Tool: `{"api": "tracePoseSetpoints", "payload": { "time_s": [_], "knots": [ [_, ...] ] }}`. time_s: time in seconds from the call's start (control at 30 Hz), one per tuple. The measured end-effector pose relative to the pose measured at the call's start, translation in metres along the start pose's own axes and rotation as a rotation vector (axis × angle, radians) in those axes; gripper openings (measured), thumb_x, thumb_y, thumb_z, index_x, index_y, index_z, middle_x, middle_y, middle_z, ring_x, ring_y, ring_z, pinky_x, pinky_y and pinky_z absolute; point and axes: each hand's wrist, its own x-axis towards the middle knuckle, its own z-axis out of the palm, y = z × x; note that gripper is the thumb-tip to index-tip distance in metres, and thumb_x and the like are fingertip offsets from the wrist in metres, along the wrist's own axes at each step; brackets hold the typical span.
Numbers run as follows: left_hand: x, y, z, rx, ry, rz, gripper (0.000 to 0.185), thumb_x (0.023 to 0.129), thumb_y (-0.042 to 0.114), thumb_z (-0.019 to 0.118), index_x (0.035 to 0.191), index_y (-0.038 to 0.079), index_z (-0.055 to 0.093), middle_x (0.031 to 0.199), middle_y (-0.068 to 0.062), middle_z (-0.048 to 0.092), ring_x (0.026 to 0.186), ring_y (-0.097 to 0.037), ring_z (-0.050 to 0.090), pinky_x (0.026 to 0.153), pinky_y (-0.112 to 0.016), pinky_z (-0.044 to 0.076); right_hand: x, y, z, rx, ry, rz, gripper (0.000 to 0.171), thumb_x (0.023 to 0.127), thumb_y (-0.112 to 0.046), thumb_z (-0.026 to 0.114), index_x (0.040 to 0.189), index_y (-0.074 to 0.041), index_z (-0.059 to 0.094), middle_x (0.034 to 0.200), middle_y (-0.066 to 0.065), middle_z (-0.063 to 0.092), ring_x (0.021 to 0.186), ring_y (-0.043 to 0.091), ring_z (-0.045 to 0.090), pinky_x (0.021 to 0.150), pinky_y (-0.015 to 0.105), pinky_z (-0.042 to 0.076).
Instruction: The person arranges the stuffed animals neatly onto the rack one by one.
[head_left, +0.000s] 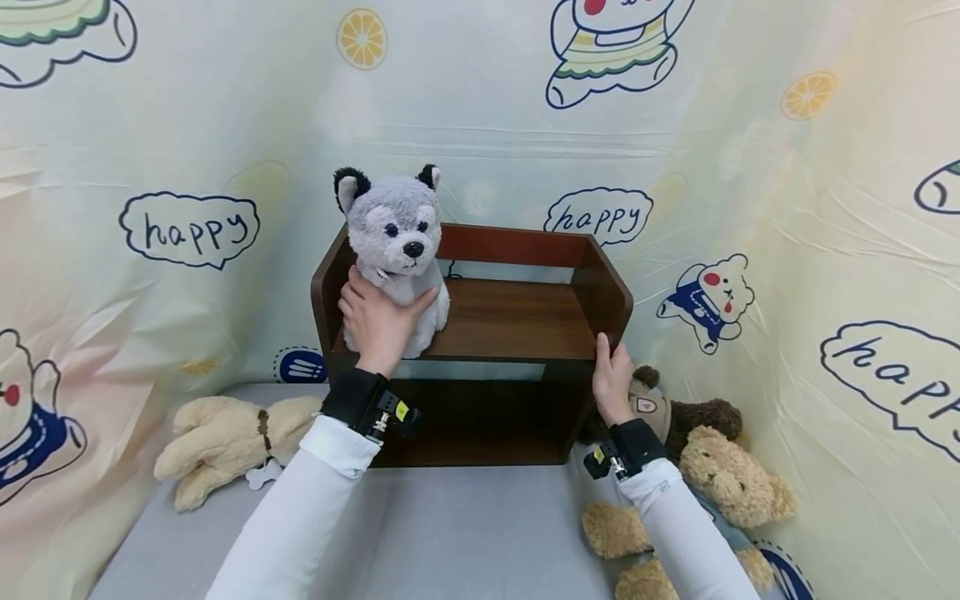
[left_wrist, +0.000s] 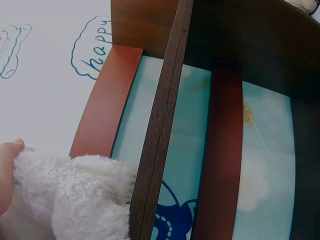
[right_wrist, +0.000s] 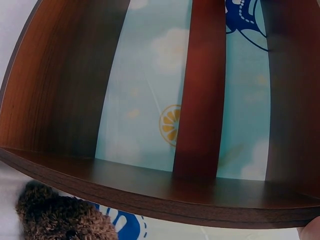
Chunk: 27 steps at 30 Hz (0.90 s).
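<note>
A grey and white husky plush point(head_left: 405, 242) sits upright at the left end of the upper board of a dark brown wooden shelf point(head_left: 517, 317). My left hand point(head_left: 381, 323) grips the plush around its chest, thumb on one side and fingers on the other. In the left wrist view the plush's white fur point(left_wrist: 90, 195) lies beside the board's edge, with part of the hand at the frame's border. My right hand point(head_left: 613, 379) holds the front edge of the shelf's right side panel. Only a bit of that hand point(right_wrist: 310, 231) shows in the right wrist view.
A cream plush dog point(head_left: 225, 437) lies left of the shelf. To the right lie a dark brown plush bear point(head_left: 705, 421) and a tan teddy bear point(head_left: 731, 479), partly behind my right arm. Behind the shelf hangs a printed curtain point(head_left: 480, 108). Everything rests on a grey surface point(head_left: 465, 533).
</note>
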Motion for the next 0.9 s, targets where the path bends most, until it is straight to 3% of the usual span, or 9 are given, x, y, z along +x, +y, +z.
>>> {"api": "tracePoseSetpoints", "payload": {
  "time_s": [0.33, 0.6, 0.9],
  "knots": [
    [0.004, 0.007, 0.007, 0.037, -0.026, -0.04, 0.116, 0.063, 0.062, 0.071, 0.14, -0.001, 0.011, 0.134, -0.026, 0.025, 0.121, -0.039, 0.027, 0.1, -0.049, 0.027, 0.001, -0.001, -0.001, 0.014, -0.006, -0.008, 0.05, 0.098, -0.041, 0.034, 0.132, -0.004, 0.039, 0.13, 0.016, 0.046, 0.113, 0.025, 0.043, 0.094, 0.044, 0.035],
    [0.007, 0.008, 0.012, 0.002, -0.041, -0.051, 0.116, 0.066, 0.059, 0.071, 0.139, -0.004, 0.008, 0.135, -0.027, 0.019, 0.125, -0.039, 0.019, 0.107, -0.045, 0.017, 0.001, -0.001, 0.0, -0.004, -0.001, -0.004, 0.05, 0.098, -0.04, 0.034, 0.13, -0.002, 0.04, 0.127, 0.018, 0.048, 0.111, 0.026, 0.044, 0.092, 0.043, 0.036],
    [0.008, 0.01, 0.014, -0.006, -0.038, -0.066, 0.115, 0.066, 0.057, 0.072, 0.139, -0.005, 0.008, 0.136, -0.028, 0.019, 0.125, -0.039, 0.018, 0.108, -0.045, 0.016, 0.0, 0.0, 0.0, 0.005, 0.002, -0.003, 0.049, 0.098, -0.04, 0.035, 0.131, -0.004, 0.039, 0.129, 0.016, 0.047, 0.114, 0.026, 0.044, 0.095, 0.044, 0.035]
  ]
}}
